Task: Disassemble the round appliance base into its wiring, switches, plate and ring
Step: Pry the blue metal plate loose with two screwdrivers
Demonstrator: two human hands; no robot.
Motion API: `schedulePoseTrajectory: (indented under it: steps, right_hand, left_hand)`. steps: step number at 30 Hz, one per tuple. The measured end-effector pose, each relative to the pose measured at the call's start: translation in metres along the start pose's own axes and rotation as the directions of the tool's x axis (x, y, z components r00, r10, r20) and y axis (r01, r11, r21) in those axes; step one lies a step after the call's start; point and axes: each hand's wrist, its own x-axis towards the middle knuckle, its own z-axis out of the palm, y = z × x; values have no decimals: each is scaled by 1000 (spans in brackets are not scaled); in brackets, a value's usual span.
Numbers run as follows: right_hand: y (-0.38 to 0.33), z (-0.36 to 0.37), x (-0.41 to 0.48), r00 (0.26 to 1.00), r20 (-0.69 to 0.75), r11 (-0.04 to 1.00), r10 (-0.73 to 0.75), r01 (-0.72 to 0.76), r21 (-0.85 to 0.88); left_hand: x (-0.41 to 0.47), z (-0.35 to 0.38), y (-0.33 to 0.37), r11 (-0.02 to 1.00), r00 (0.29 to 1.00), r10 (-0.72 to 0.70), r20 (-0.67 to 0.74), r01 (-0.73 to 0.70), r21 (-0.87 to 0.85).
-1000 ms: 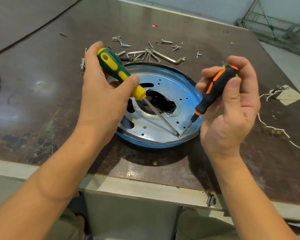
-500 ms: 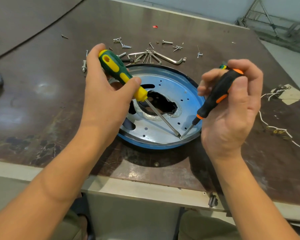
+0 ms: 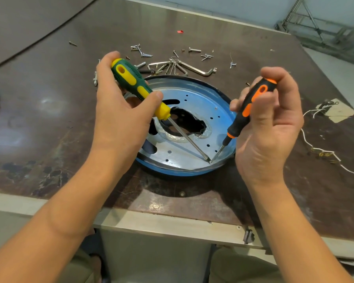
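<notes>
Hardly anything has shifted in the last half second. Both driver tips stay on one spot at the near edge of the plate [image 3: 194, 94], and only the orange driver [image 3: 245, 111] has rolled a little in our right hand [image 3: 274, 127], its markings now facing differently. Our left hand [image 3: 121, 111] grips the green driver [image 3: 135, 80], fingers wrapped round the handle and thumb pressed against it. Our right pinches the orange handle between thumb and curled fingers.

The plate sits in the blue ring [image 3: 168, 171] on the table [image 3: 49, 94], near its front edge. Loose screws [image 3: 145, 55] and hex keys [image 3: 194, 68] lie just behind, and the wiring [image 3: 307, 139] is already off to our right.

We judge that we are freeing the plate from the ring; whether the tips meet a fastener or the seam is too small to tell. Next we need steady leverage without slipping off the rim.
</notes>
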Motion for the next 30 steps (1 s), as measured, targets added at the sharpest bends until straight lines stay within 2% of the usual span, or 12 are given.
schedulePoseTrajectory:
  steps: [3,11,15,17,25,30]
  right_hand:
    - [3,-2,0,999,-46,999,-6,4,-39]
    - [1,-2,-5,1000,-8,997,-12,13,76]
    - [-1,5,-3,997,-21,997,-73,73,-15]
    - [1,3,-2,998,-42,997,-56,53,-54]
    - [4,-1,-4,999,-38,999,18,-16,36]
    - [1,5,-2,998,-60,999,-26,24,-46]
  left_hand:
    - [-1,0,2,1000,1000,-6,3,6,-4]
    - [-2,2,7,1000,1000,-9,-23,10,14]
    - [-14,-2,9,999,996,28,-82,-25,38]
    - [-18,-4,10,999,996,31,-89,-27,47]
    - [-18,-7,10,991,996,57,-70,-48,123]
    - [-17,-7,9,996,999,24,-35,-21,82]
